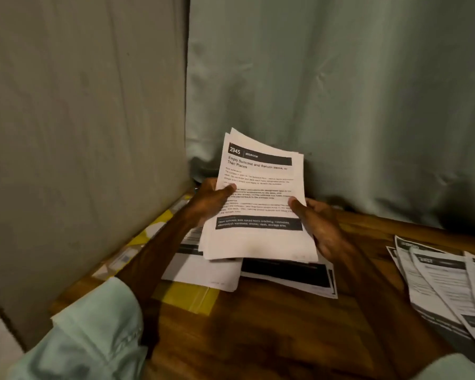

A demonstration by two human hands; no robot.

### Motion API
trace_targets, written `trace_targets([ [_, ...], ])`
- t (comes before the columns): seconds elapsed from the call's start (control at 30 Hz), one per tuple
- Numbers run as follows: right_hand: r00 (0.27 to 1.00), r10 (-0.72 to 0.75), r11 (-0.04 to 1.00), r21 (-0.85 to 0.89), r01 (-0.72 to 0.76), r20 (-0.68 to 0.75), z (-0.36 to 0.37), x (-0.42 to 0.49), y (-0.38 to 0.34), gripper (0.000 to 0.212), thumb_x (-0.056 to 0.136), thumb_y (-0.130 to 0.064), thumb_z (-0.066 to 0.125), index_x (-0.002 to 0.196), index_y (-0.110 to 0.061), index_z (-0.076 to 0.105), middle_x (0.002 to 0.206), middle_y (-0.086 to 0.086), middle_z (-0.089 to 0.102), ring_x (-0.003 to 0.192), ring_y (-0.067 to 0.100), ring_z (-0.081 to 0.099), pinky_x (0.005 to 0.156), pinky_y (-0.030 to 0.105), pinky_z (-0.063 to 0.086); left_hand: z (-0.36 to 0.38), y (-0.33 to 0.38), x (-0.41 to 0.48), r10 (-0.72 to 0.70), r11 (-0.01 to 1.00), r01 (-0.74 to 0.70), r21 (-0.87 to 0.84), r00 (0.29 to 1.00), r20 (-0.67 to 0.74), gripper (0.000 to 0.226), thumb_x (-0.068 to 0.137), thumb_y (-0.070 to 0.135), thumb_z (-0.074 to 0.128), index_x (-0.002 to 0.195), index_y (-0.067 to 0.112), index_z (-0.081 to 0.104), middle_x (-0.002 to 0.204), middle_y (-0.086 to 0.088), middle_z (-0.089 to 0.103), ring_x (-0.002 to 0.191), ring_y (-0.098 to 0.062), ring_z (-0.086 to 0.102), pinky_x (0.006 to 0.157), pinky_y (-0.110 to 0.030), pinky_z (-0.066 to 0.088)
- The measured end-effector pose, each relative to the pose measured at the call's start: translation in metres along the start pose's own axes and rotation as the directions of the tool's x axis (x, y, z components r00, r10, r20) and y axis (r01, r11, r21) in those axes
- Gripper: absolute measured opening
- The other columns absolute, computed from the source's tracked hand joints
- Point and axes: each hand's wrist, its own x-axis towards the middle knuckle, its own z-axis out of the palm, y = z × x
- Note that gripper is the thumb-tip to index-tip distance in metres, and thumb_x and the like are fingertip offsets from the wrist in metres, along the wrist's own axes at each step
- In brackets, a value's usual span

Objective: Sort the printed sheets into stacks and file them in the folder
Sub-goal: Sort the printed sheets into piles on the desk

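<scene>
Two hands hold one stack of printed sheets (pixel 258 198) tilted up above the far middle of the wooden worktop (pixel 272 333). Its top page is headed "2945". The left hand (pixel 210 200) grips the stack's left edge, thumb pressed on the front and fingers hidden behind. The right hand (pixel 320 224) grips the right edge the same way, thumb on the printed face.

Two flat piles lie on the worktop just under the stack: a white pile (pixel 203 270) to the left and a dark-banded pile (pixel 288 275) to the right, their edges overlapping. At the right edge a fan of sheets (pixel 444 286) shows at least four overlapping pages. One yellow folder (pixel 187 297) lies near left, partly under the white pile. One pale sleeve (pixel 99 330) covers the left forearm.
</scene>
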Motion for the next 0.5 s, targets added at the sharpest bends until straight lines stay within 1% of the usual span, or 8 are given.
trace_targets([
  [0.07, 0.999, -0.013, 0.996, -0.092, 0.017, 0.047, 0.015, 0.000, 0.003, 0.023, 0.100, -0.030, 0.063, 0.112, -0.012, 0.071, 0.103, 0.004, 0.078, 0.087, 0.022, 0.077, 0.072, 0.035, 0.061, -0.029, -0.001, -0.003, -0.012, 0.996, 0.012, 0.091, 1.000, -0.001, 0.025, 0.103, 0.011, 0.058, 0.125, 0.004, 0.067, 0.122, -0.010, 0.072, 0.106, -0.027, 0.073, 0.092, -0.039, 0.060],
  [0.13, 1.000, -0.014, 0.990, -0.138, 0.017, 0.027, 0.026, 0.000, 0.009, 0.021, 0.103, -0.031, 0.058, 0.108, -0.016, 0.071, 0.097, 0.002, 0.079, 0.081, 0.020, 0.077, 0.066, 0.033, 0.062, -0.060, -0.005, -0.003, -0.048, 0.987, 0.042, 0.156, 0.998, 0.035, 0.020, 0.103, 0.010, 0.058, 0.119, 0.007, 0.068, 0.114, -0.007, 0.076, 0.099, -0.025, 0.075, 0.090, -0.039, 0.060],
  [0.23, 0.999, 0.048, 0.986, -0.157, -0.051, -0.020, 0.031, 0.003, 0.023, 0.023, 0.104, -0.031, 0.056, 0.112, -0.013, 0.068, 0.098, 0.009, 0.078, 0.079, 0.028, 0.077, 0.076, 0.049, 0.064, -0.096, -0.017, 0.000, -0.133, 0.939, 0.124, 0.321, 0.991, 0.005, 0.017, 0.102, 0.007, 0.059, 0.115, 0.002, 0.069, 0.107, -0.011, 0.075, 0.085, -0.022, 0.073, 0.087, -0.039, 0.058],
  [0.3, 0.997, 0.068, 0.983, -0.167, -0.074, -0.043, 0.027, 0.004, 0.033, 0.022, 0.104, -0.027, 0.057, 0.114, -0.011, 0.068, 0.098, 0.010, 0.077, 0.080, 0.029, 0.077, 0.079, 0.052, 0.063, -0.110, -0.026, 0.003, -0.185, 0.869, 0.184, 0.459, 0.982, -0.043, 0.022, 0.101, 0.009, 0.060, 0.117, -0.004, 0.067, 0.105, -0.016, 0.074, 0.083, -0.024, 0.069, 0.087, -0.039, 0.057],
  [0.37, 0.996, 0.057, 0.980, -0.186, -0.070, -0.074, 0.023, 0.003, 0.041, 0.020, 0.104, -0.022, 0.057, 0.115, -0.010, 0.069, 0.097, 0.009, 0.077, 0.079, 0.027, 0.077, 0.078, 0.050, 0.063, -0.115, -0.030, 0.003, -0.237, 0.793, 0.241, 0.559, 0.968, -0.082, 0.014, 0.101, 0.007, 0.058, 0.106, -0.004, 0.065, 0.085, -0.012, 0.070, 0.068, -0.016, 0.064, 0.065, -0.024, 0.055],
  [0.43, 0.995, 0.030, 0.977, -0.208, -0.049, -0.097, 0.020, 0.002, 0.045, 0.018, 0.104, -0.018, 0.057, 0.114, -0.010, 0.069, 0.097, 0.008, 0.078, 0.077, 0.025, 0.077, 0.076, 0.048, 0.064, -0.116, -0.032, 0.004, -0.287, 0.747, 0.288, 0.599, 0.953, -0.101, 0.013, 0.102, 0.002, 0.054, 0.090, 0.001, 0.060, 0.068, -0.007, 0.059, 0.046, -0.005, 0.056, 0.044, -0.015, 0.043],
  [0.47, 0.994, 0.014, 0.975, -0.218, -0.037, -0.108, 0.019, 0.002, 0.047, 0.017, 0.103, -0.017, 0.057, 0.112, -0.010, 0.069, 0.096, 0.008, 0.078, 0.076, 0.024, 0.077, 0.075, 0.047, 0.064, -0.115, -0.033, 0.004, -0.294, 0.737, 0.291, 0.610, 0.951, -0.098, 0.016, 0.102, 0.001, 0.053, 0.087, 0.002, 0.058, 0.064, -0.005, 0.058, 0.042, -0.003, 0.054, 0.042, -0.014, 0.040],
  [0.5, 0.993, -0.001, 0.974, -0.226, -0.025, -0.117, 0.018, 0.001, 0.049, 0.016, 0.103, -0.016, 0.057, 0.111, -0.010, 0.069, 0.095, 0.008, 0.078, 0.075, 0.024, 0.077, 0.073, 0.046, 0.064, -0.115, -0.035, 0.004, -0.286, 0.732, 0.281, 0.621, 0.954, -0.094, 0.014, 0.102, 0.002, 0.055, 0.088, 0.005, 0.059, 0.066, -0.003, 0.061, 0.046, -0.002, 0.056, 0.045, -0.014, 0.041],
])
